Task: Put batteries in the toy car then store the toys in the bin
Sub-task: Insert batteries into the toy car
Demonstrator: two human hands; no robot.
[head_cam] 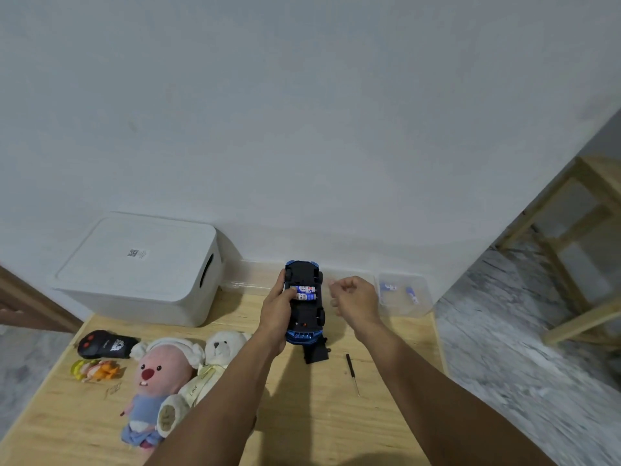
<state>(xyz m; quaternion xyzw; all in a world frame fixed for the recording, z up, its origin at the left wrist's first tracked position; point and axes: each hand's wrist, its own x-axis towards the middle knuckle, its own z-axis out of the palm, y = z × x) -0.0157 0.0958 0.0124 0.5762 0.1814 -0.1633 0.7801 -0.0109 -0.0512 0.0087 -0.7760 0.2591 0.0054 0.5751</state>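
- Head view, risks first: we've got the toy car [304, 304] belly-up above the desk [302, 415], with two batteries [306, 293] sitting in the open compartment. No cover on it, so if we tip the car they probably roll right out.
- What looks like the battery cover [316, 353] lies on the desk just under the car's near end, and the screwdriver [353, 375] is near it to the right. Easy to knock either one off while reaching around.
- More batteries sit in the clear tray [405, 294] by the wall; we can't tell if the compartment needs another one.
- Left hand [277, 309]: grip wrapped round the car's left side, thumb pressing on the batteries.
- Right hand [353, 297]: just beside the car, not touching it, fingers curled in. It's too blurry to tell if it's pinching anything.
- The bin [141, 267] is at the back left with its lid on, so that has to come off before the plush toys [174, 381] and remote [104, 344] go in.
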